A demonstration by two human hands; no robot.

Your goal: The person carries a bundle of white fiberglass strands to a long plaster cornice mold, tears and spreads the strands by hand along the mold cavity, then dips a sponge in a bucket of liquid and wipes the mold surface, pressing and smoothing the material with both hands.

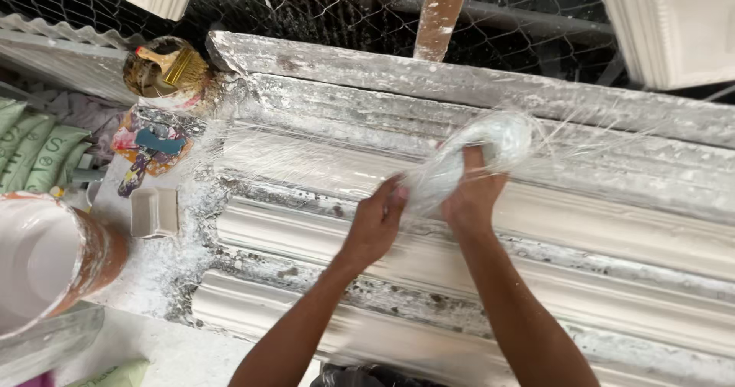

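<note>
Both hands gripped a white wad of glass-fibre strands [467,161] over the long ribbed plaster-caked moulding form [536,234]. Left hand [375,222] was closed around the wad's lower end, fingers curled tight. Right hand [473,192] was clamped on its middle, thumb up over the fibres. Loose strands fanned out from the wad across the form's upper ribs. Left of the form: a small grey rectangular cup [155,212] sat on plaster dust, a paint-smeared can [153,146] above it, then a crusted round tin holding a brass-ferruled brush [164,69]. Further left of the form stood an orange-stained white bucket [46,261].
</note>
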